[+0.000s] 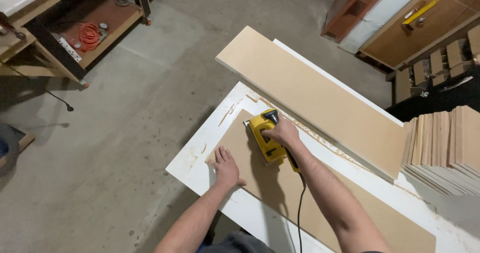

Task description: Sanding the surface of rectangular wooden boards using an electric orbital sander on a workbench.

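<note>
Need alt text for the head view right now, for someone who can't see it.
A person's right hand grips a yellow sander on a brown board, while the left hand lies flat on the board's near edge. The board lies on a white table, with a longer board and stacked panels beyond.

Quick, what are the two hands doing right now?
Left hand: open, pressed flat on the brown board.
Right hand: closed around the yellow sander, which sits on the same board.
</note>
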